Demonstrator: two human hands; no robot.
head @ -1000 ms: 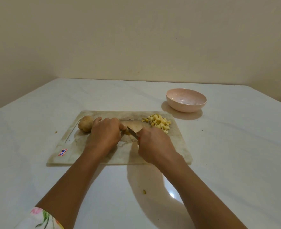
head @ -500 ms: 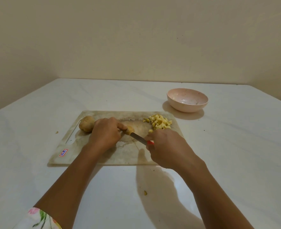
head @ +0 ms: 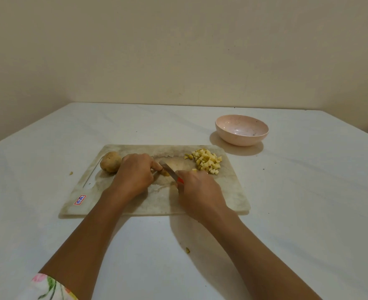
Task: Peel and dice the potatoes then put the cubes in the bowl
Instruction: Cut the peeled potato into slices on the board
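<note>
A small yellow potato piece [head: 165,173] lies mid-board, mostly hidden under the left grip [head: 135,176], whose fingers curl down onto it. The right grip [head: 200,191] is clamped on a red-handled knife [head: 167,168], its blade angled against the piece. Pale diced cubes [head: 206,162] are heaped at the far right corner of the cutting board [head: 228,191]. An unpeeled potato [head: 111,161] sits at its far left. A pink bowl [head: 239,140] stands on the bench [head: 308,191] beyond the board, apart from it.

Views: one. Head camera, wide-angle, worn by me, facing forward and down across the table [head: 308,213]. Near range: my left hand [head: 135,174] and right hand [head: 200,191] over the cutting board [head: 232,191] at mid-frame. Upper half: wall [head: 178,50].
</note>
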